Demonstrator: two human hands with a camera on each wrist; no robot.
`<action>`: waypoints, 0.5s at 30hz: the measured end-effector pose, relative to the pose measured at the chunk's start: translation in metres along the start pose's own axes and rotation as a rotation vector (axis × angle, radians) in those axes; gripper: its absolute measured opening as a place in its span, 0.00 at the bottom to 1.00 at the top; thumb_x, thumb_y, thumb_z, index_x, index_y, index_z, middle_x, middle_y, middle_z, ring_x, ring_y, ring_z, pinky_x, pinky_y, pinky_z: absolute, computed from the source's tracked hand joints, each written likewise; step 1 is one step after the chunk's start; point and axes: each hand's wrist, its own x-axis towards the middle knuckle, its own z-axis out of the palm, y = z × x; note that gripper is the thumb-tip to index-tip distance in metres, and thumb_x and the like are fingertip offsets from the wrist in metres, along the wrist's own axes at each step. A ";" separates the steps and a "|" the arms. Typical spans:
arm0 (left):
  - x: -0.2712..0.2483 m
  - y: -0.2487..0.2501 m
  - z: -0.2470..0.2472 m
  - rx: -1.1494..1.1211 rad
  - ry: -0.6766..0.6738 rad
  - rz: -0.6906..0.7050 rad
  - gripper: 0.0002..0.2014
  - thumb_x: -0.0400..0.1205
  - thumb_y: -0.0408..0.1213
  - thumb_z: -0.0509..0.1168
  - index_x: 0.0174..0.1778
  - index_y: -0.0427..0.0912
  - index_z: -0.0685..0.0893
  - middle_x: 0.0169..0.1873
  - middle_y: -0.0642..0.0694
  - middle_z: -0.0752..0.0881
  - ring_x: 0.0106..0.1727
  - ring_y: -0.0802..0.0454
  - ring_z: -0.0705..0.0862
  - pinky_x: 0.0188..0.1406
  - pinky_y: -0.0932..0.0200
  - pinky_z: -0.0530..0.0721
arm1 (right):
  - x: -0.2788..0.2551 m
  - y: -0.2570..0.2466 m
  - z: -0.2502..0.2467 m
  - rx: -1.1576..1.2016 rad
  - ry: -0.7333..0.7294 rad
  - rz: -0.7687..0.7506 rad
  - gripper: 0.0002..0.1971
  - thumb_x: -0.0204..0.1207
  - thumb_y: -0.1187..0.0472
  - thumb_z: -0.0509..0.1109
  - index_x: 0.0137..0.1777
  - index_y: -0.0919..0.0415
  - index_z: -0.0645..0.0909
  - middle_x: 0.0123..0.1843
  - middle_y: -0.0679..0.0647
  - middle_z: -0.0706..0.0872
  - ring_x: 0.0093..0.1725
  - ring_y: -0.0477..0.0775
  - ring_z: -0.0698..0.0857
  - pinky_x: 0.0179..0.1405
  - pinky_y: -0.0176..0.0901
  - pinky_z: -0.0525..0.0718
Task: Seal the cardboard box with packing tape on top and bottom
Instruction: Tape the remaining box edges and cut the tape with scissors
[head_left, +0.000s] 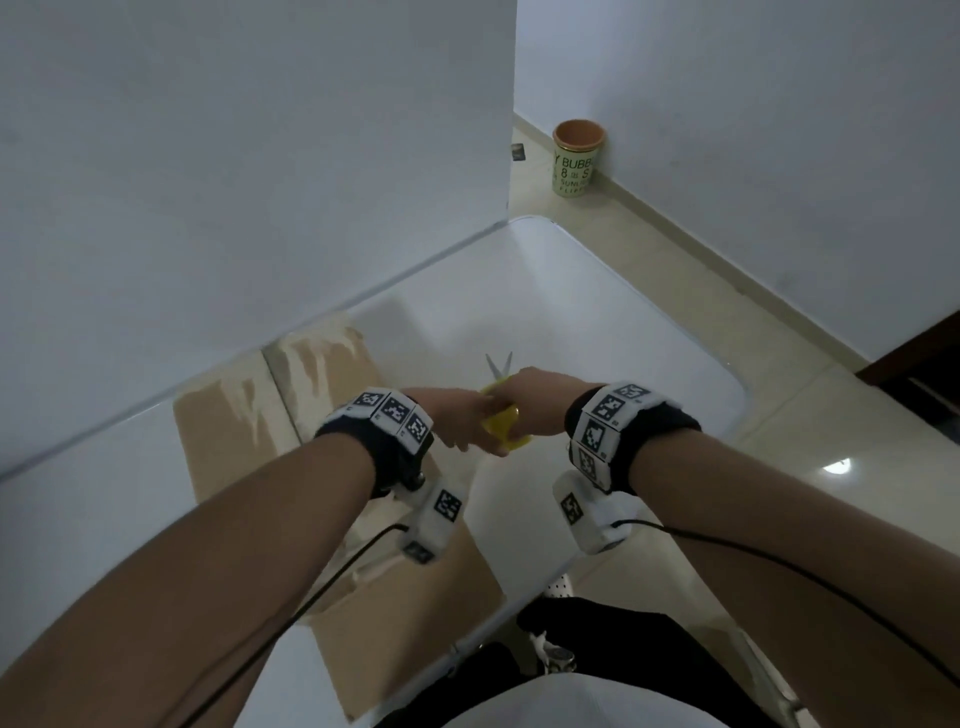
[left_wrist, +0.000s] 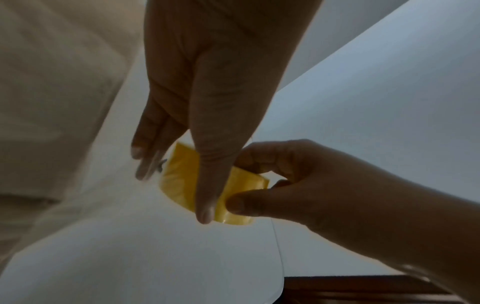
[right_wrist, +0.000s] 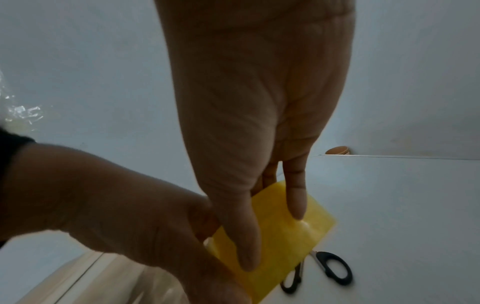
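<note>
Hands are both pinching a yellow tape strip (right_wrist: 285, 232) — left hand (head_left: 457, 421), right hand (head_left: 535, 405) — above the white counter (head_left: 597, 312), just right of the cardboard box (head_left: 249, 426) lying there; keeping it taut, unfolded and centred on the seam seems wise, scissors (right_wrist: 324, 269) waiting underneath.

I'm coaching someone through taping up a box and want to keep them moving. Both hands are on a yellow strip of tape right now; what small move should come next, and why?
Probably carry the yellow tape strip left, over the cardboard box's centre seam. The left hand and right hand both pinch it above the white table, beside the box, and the scissors already lie on the table.
</note>
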 end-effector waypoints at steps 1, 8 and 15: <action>0.003 0.001 0.000 -0.063 -0.020 0.007 0.29 0.79 0.51 0.71 0.74 0.46 0.72 0.51 0.50 0.84 0.48 0.53 0.84 0.52 0.56 0.84 | 0.000 0.003 -0.001 0.000 -0.003 -0.010 0.16 0.73 0.58 0.67 0.59 0.57 0.84 0.50 0.56 0.88 0.50 0.58 0.86 0.50 0.51 0.87; 0.016 -0.023 -0.008 -0.395 0.056 -0.024 0.18 0.77 0.47 0.74 0.61 0.47 0.82 0.45 0.42 0.88 0.44 0.46 0.89 0.42 0.58 0.87 | 0.011 0.056 0.015 0.582 0.534 0.212 0.12 0.81 0.52 0.62 0.54 0.54 0.84 0.52 0.52 0.88 0.52 0.54 0.85 0.53 0.49 0.84; 0.019 -0.038 -0.023 -0.616 0.179 -0.017 0.11 0.76 0.43 0.75 0.53 0.54 0.86 0.41 0.38 0.87 0.42 0.46 0.84 0.41 0.55 0.81 | 0.055 0.088 0.049 0.688 0.368 0.462 0.14 0.81 0.65 0.59 0.60 0.58 0.82 0.62 0.58 0.85 0.61 0.59 0.83 0.59 0.48 0.81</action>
